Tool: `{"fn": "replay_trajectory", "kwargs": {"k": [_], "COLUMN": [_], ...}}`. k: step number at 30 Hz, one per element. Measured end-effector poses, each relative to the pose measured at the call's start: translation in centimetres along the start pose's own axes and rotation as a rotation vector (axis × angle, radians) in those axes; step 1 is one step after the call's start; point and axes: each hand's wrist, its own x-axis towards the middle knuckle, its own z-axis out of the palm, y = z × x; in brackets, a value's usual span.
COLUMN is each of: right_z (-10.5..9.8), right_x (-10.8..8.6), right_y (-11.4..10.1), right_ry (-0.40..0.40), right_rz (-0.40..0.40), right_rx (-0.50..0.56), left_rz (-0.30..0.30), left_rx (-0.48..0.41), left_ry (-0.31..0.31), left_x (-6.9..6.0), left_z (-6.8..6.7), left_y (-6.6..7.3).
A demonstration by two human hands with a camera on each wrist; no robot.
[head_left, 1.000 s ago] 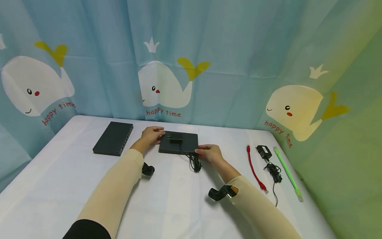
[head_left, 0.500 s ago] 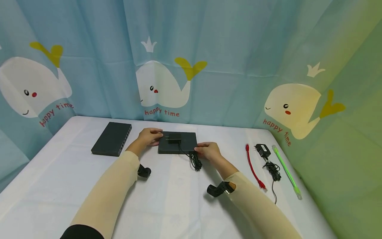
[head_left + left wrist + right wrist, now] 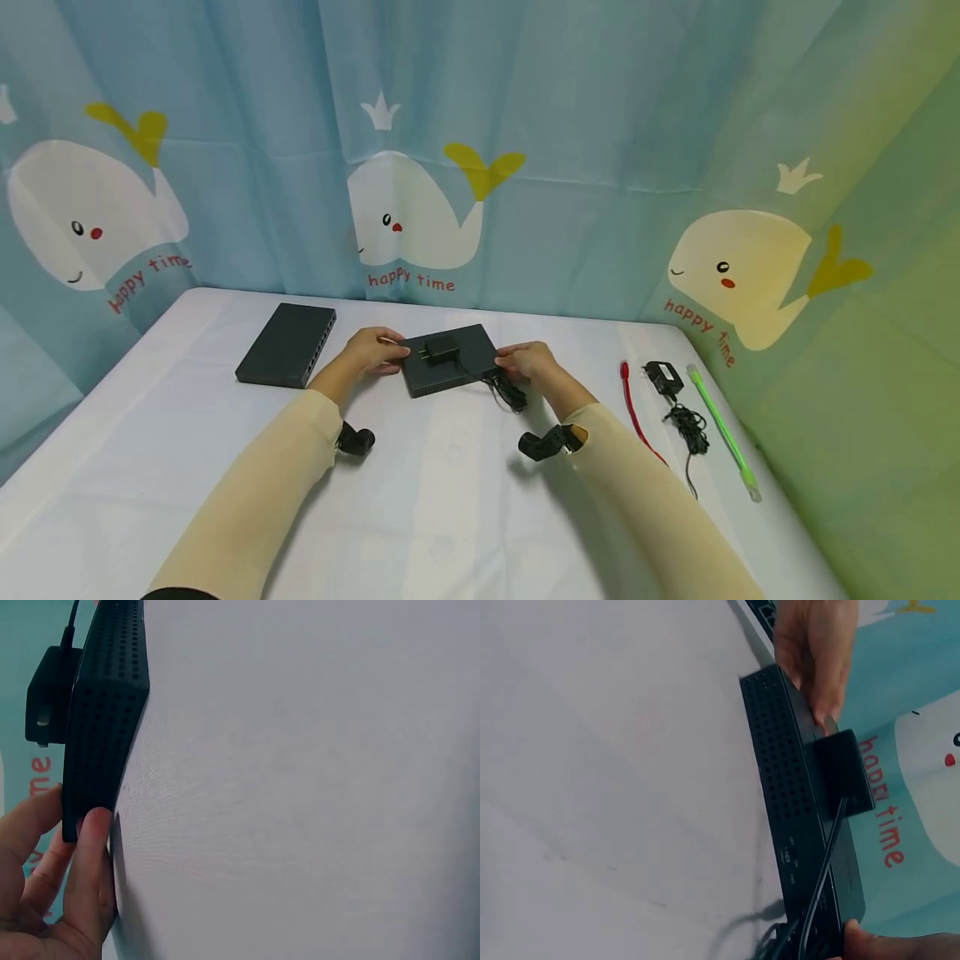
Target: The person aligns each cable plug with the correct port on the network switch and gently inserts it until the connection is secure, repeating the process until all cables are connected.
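Observation:
A black network switch (image 3: pixel 474 340) lies between both hands on the white table, turned slightly; whether it touches the cloth all along is hard to tell. On its top sits a black power adapter (image 3: pixel 441 348) with prongs toward the left. Its bundled cable (image 3: pixel 512 393) hangs over the near right edge. My left hand (image 3: pixel 372 350) grips the switch's left end, with the thumb (image 3: pixel 94 825) on the vented side and fingers on the opposite face. At the other end, my right hand (image 3: pixel 529 362) pinches the right edge; in the right wrist view its thumb (image 3: pixel 866 941) shows there.
Another black network switch (image 3: pixel 283 346), with a row of ports, lies at the left. On the right lie a red network cable (image 3: pixel 632 404), a second power adapter (image 3: pixel 663 379) with its bundled cord (image 3: pixel 690 429), and a green stick-like tube (image 3: pixel 723 433). A whale-print curtain (image 3: pixel 585 167) stands behind.
Both hands have turned the switch counterclockwise, its right end going away and its left end nearer. The adapter turned along with it, and the cable bundle shifted right.

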Motion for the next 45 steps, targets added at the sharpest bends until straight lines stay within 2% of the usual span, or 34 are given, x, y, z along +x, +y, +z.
{"fn": "replay_trajectory", "kwargs": {"k": [6, 13, 16, 20, 23, 27, 32, 35, 37, 45], "right_z": [-0.7, -1.4, -1.8, -2.0, -1.1, 1.1, 4.2, 5.6, 6.3, 8.3], "right_x": [0.5, 0.7, -0.2, -2.7, -4.7, -6.8, -7.8, -7.7, -7.5, -7.1], "right_y": [-0.4, -0.9, -1.0, -0.9, -0.2, 1.4, 3.1, 3.3, 3.3, 2.2], "right_ry": [0.014, 0.03, 0.07, 0.127, 0.122, 0.08, -0.019, -0.043, -0.029, 0.138], "right_rz": [0.003, -0.013, -0.035, -0.136, -0.192, -0.171, -0.14, -0.137, -0.137, -0.102], "right_rx": [0.007, 0.029, 0.09, 0.235, 0.344, 0.49, 0.597, 0.63, 0.655, 0.675], "left_rz": [0.004, 0.017, 0.017, 0.006, 0.007, 0.021, 0.03, 0.032, 0.031, 0.034], "left_rx": [0.015, -0.012, -0.028, -0.036, -0.027, -0.023, -0.03, -0.03, -0.028, 0.015], "left_ry": [-0.008, 0.009, 0.003, 0.001, 0.018, 0.021, 0.022, 0.03, 0.033, 0.053], "left_x": [-0.7, -0.8, -0.6, -0.3, -0.3, -0.4, -0.5, -0.4, -0.5, -0.9], "left_z": [0.5, 1.1, 1.3, 1.6, 1.5, 1.3, 1.2, 1.2, 1.2, 0.8], "left_y": [-0.1, 0.1, 0.0, -0.3, -0.7, -0.8, -1.0, -1.1, -1.3, -1.2]}}
